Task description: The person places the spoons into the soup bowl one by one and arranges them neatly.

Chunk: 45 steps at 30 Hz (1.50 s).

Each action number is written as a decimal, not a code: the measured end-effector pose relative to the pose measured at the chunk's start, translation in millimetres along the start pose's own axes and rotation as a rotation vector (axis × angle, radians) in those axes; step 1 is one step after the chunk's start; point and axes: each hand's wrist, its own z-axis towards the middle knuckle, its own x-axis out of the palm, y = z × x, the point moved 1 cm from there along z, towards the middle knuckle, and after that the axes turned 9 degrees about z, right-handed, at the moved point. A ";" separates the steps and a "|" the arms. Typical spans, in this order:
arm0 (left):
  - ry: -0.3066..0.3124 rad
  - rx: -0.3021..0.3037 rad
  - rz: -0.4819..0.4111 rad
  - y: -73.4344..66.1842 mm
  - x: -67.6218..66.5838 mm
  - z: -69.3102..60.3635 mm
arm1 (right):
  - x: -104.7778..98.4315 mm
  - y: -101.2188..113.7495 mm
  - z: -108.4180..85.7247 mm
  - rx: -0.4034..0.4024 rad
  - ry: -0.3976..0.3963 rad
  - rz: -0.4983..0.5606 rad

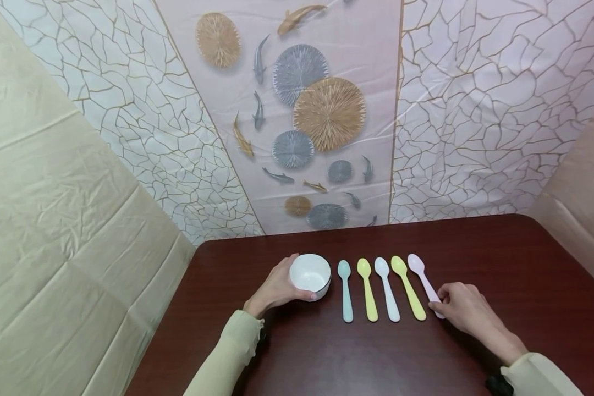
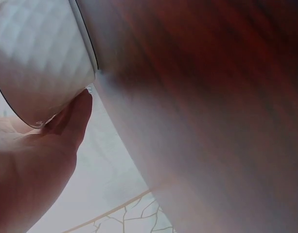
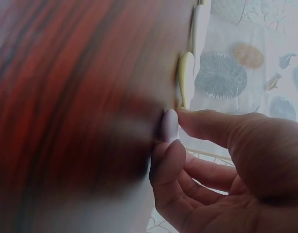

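My left hand (image 1: 277, 286) holds a white bowl (image 1: 311, 273) by its side, thumb at the front and fingers round the back. The bowl stands upright on the table; its dimpled outer wall (image 2: 42, 53) and dark rim line show in the left wrist view. At the right, my right hand (image 1: 467, 308) pinches the handle end of a pale pink spoon (image 1: 424, 278) between thumb and index finger. That spoon lies slanted at the right end of a row. In the right wrist view its handle tip (image 3: 170, 125) sits between the fingertips.
Between the hands lie a light blue spoon (image 1: 346, 291), a yellow spoon (image 1: 368, 291), a white spoon (image 1: 388, 291) and another yellow spoon (image 1: 408, 289), bowls away from me. The dark red-brown table (image 1: 326, 357) ends at a patterned curtain (image 1: 331, 165).
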 end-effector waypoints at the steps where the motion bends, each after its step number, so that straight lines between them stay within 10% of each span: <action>1: 0.004 0.002 0.004 -0.6 -0.4 0.1 | -0.2 0.4 0.2 0.002 -0.001 -0.001; 45: 0.047 -0.045 0.028 -1.0 -2.2 0.2 | 0.1 -7.9 -1.9 0.144 -0.008 0.199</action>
